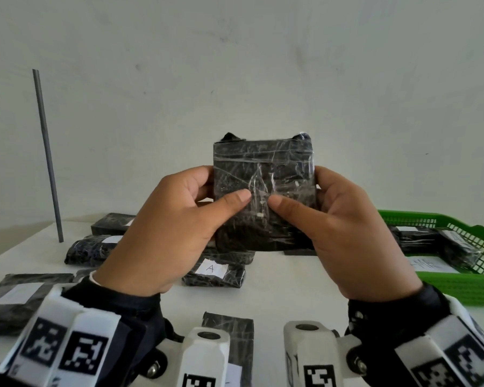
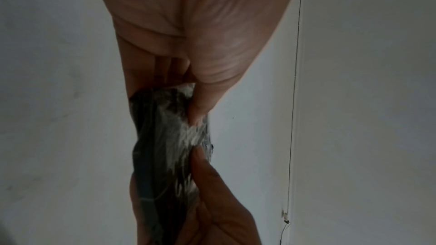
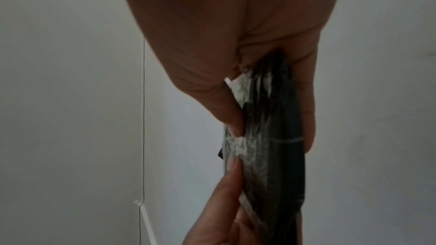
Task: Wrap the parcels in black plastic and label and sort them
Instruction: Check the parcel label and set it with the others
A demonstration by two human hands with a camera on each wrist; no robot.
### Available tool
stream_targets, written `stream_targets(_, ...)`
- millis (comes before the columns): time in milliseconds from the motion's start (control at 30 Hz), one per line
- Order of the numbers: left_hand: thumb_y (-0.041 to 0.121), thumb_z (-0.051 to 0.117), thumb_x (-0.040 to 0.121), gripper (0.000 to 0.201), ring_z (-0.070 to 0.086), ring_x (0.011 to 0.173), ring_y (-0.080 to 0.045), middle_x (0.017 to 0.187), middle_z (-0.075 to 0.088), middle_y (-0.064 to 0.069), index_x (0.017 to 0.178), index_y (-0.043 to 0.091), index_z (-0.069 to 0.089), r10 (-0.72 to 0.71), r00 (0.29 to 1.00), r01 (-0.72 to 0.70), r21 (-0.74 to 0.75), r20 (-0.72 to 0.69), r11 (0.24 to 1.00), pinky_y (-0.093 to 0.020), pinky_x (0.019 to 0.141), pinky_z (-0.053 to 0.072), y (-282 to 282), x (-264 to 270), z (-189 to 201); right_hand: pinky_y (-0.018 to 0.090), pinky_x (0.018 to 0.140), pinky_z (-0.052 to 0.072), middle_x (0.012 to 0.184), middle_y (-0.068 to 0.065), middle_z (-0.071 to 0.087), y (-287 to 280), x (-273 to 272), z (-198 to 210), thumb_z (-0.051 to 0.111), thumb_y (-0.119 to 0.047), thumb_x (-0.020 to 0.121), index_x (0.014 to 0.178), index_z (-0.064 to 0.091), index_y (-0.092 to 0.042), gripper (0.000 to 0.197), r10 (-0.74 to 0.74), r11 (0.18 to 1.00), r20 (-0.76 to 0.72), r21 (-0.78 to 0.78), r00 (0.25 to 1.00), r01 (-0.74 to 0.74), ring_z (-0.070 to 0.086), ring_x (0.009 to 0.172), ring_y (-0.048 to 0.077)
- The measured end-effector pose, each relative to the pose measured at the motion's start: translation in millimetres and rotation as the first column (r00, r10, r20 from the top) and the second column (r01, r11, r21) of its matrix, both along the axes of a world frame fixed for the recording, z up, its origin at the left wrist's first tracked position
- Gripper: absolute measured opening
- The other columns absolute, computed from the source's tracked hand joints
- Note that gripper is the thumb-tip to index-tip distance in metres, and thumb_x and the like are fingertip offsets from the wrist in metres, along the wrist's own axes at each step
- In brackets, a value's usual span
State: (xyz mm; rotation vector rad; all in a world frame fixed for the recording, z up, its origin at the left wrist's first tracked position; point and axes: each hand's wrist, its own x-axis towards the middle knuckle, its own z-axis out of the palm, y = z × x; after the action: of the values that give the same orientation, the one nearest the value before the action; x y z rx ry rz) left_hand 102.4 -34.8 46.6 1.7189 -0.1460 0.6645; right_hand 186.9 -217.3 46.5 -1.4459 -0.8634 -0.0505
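Observation:
A flat square parcel (image 1: 264, 174) in black plastic under clear tape is held upright above the table, its face toward me. My left hand (image 1: 176, 219) grips its left edge, thumb pressed on the front face and fingers behind. My right hand (image 1: 344, 222) grips the right edge the same way, and the two thumb tips nearly meet at the middle. In the left wrist view the parcel (image 2: 165, 146) shows edge-on between thumb and fingers; the right wrist view shows the parcel (image 3: 271, 137) likewise. No label shows on the facing side.
Several wrapped black parcels lie on the white table (image 1: 285, 280), one with a white label marked A (image 1: 211, 268). A green plastic basket (image 1: 458, 286) at the right holds more parcels. A grey rod (image 1: 48, 157) stands at the back left. Another parcel (image 1: 235, 331) lies near me.

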Motion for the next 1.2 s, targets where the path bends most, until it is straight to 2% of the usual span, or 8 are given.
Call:
stream_targets(167,0.034,0.068,0.080,0.031,0.079,0.094,-0.017,0.101,0.081,0.002,0.108,0.022,0.076,-0.020,0.999,0.020,0.007,-0.027,1.000,-0.036,0.077,0.064,1.8,-1.8,1.0,0.030,0.078,0.064,0.101,0.008,0.082,-1.3,2.9,-0.4,0.057,-0.007,0.105,0.114,0.072,-0.011,0.018,0.046,0.998,-0.063,0.038,0.997,-0.044,0.080,0.095,0.022)
stream_targets(300,0.033,0.068,0.080,0.029,0.079,0.092,-0.018,0.100,0.081,0.000,0.104,0.022,0.079,-0.030,0.999,0.030,-0.022,-0.015,0.999,-0.029,0.071,0.063,4.6,-4.3,4.4,0.063,0.096,0.058,0.110,0.024,0.076,-1.8,4.9,0.2,0.053,-0.030,0.105,0.114,0.074,-0.009,0.031,0.051,0.998,-0.053,0.049,0.997,-0.048,0.072,0.109,0.045)
stream_targets(367,0.037,0.070,0.077,0.028,0.079,0.090,-0.019,0.098,0.082,-0.001,0.098,0.022,0.081,-0.039,0.999,0.038,-0.031,-0.029,0.999,-0.032,0.071,0.063,3.9,-5.4,5.4,0.070,0.095,0.055,0.110,0.026,0.075,-0.8,3.9,-0.2,0.051,-0.030,0.105,0.110,0.073,-0.007,0.032,0.038,0.998,-0.030,0.045,0.999,-0.037,0.070,0.109,0.049)
stream_targets(467,0.041,0.073,0.074,0.031,0.079,0.091,-0.021,0.098,0.082,-0.001,0.098,0.023,0.081,-0.010,1.000,0.010,-0.012,-0.026,1.000,-0.046,0.083,0.062,0.6,-5.2,5.3,0.053,0.085,0.064,0.102,0.018,0.079,-0.6,0.5,0.0,0.051,-0.021,0.111,0.108,0.072,-0.004,0.027,0.041,0.998,-0.035,0.043,0.999,-0.040,0.076,0.100,0.037)
stream_targets(567,0.043,0.073,0.074,0.034,0.079,0.095,-0.020,0.101,0.082,0.001,0.102,0.024,0.080,-0.014,0.999,0.014,0.002,-0.030,1.000,-0.047,0.092,0.058,-2.9,-5.4,6.5,0.031,0.072,0.064,0.096,0.012,0.081,2.0,-3.0,0.7,0.058,-0.020,0.104,0.110,0.070,-0.001,0.023,0.033,0.998,-0.054,0.052,0.998,-0.030,0.080,0.089,0.022)
stream_targets(767,0.034,0.075,0.080,0.029,0.078,0.098,-0.016,0.104,0.081,0.008,0.109,0.030,0.078,0.030,0.999,-0.028,0.086,-0.020,0.996,-0.047,0.096,0.058,-3.8,-6.5,6.3,0.052,0.087,0.064,0.099,0.009,0.081,6.4,-1.2,-1.9,0.068,-0.030,0.099,0.107,0.071,-0.007,0.025,-0.094,0.995,0.000,0.032,0.996,0.094,0.078,0.095,0.027)
stream_targets(1033,0.022,0.079,0.080,0.040,0.079,0.096,-0.017,0.109,0.080,0.008,0.118,0.029,0.073,-0.016,0.998,0.024,0.151,-0.056,0.988,-0.045,0.094,0.060,-5.8,-7.0,6.2,0.045,0.090,0.063,0.104,0.001,0.081,0.6,-0.7,2.1,0.079,-0.031,0.088,0.114,0.069,-0.014,0.033,-0.064,0.996,0.002,-0.055,0.998,0.064,0.079,0.097,0.019)
stream_targets(1200,0.012,0.077,0.083,0.060,0.079,0.096,-0.019,0.107,0.081,0.003,0.136,0.034,0.061,0.016,0.998,-0.022,0.094,0.066,0.995,-0.042,0.091,0.061,-4.9,-4.5,6.7,0.044,0.095,0.061,0.105,0.008,0.082,-0.7,2.8,2.4,0.072,-0.007,0.092,0.124,0.063,-0.011,0.033,0.057,0.998,-0.090,0.044,0.994,-0.053,0.079,0.099,0.026)
